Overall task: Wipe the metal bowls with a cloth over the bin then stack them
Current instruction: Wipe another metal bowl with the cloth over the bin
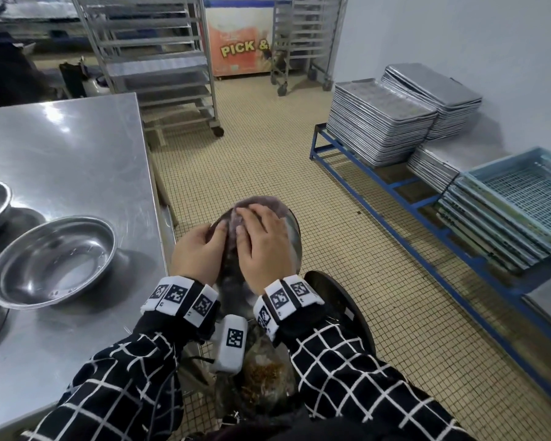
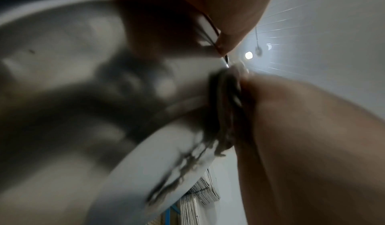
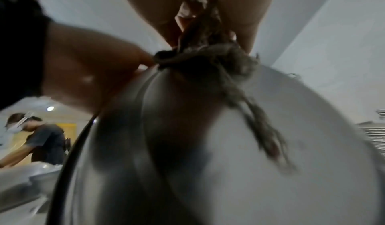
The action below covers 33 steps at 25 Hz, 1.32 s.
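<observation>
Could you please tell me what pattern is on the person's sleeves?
Black with a white grid of thin lines on the sleeves; clearest in the head view.

Only readable text: "PICK &" in yellow letters on the orange front of the chest freezer (image 1: pixel 240 43) at the back wall; the rest is cut off by a trolley rack (image 1: pixel 303 36). Wristband markers (image 1: pixel 175 296) are coded patterns, not text.

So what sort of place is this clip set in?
Most likely a commercial kitchen or bakery back room: wheeled tray racks, stacked metal baking trays, and a stainless steel worktable.
</observation>
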### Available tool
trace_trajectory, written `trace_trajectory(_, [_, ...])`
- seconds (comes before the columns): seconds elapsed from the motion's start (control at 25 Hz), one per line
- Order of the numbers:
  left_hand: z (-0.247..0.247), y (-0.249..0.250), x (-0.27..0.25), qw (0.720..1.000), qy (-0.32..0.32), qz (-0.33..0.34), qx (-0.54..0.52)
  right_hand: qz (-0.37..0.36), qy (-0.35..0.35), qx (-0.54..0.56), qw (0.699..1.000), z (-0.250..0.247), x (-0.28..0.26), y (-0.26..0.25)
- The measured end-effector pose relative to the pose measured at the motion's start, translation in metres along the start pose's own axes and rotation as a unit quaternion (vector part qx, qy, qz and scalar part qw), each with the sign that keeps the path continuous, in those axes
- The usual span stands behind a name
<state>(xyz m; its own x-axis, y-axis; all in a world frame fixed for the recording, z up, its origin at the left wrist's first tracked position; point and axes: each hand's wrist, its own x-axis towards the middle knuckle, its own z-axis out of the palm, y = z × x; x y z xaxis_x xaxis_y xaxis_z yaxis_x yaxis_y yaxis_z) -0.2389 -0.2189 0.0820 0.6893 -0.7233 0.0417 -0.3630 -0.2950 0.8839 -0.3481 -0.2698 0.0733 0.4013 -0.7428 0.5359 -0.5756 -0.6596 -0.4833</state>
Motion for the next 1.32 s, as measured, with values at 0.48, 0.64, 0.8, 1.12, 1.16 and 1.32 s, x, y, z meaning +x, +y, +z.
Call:
trace_trajectory(0.48, [-0.006, -0.037, 0.008, 0.988, 0.013, -0.079, -0.129, 0.482, -0.101, 0.259, 0.831, 0.0, 0.001, 0.084])
trace_trajectory(0.64, [-0.006, -0.035, 0.001, 0.991, -0.005, -0.067, -0.111, 0.417, -0.086, 0.246, 0.871, -0.02, -0.003, 0.084])
trace_trajectory(0.8, [0.001, -0.015, -0.007, 0.997, -0.074, -0.003, -0.011, 0.275, -0.162, 0.207, 0.925, -0.031, 0.011, 0.085])
trace_trajectory(1.12, [0.011, -0.012, -0.001, 0.997, -0.041, 0.025, 0.054, -0.001, -0.189, 0.002, 0.982, -0.02, 0.027, 0.066])
trace_trajectory(1.16, [0.012, -0.013, 0.001, 0.998, -0.03, 0.02, 0.053, -0.04, -0.17, -0.026, 0.984, -0.015, 0.02, 0.06])
trace_trajectory(1.32, [0.017, -0.011, 0.005, 0.999, -0.009, 0.012, 0.036, -0.046, -0.063, -0.007, 0.997, 0.002, -0.015, 0.033])
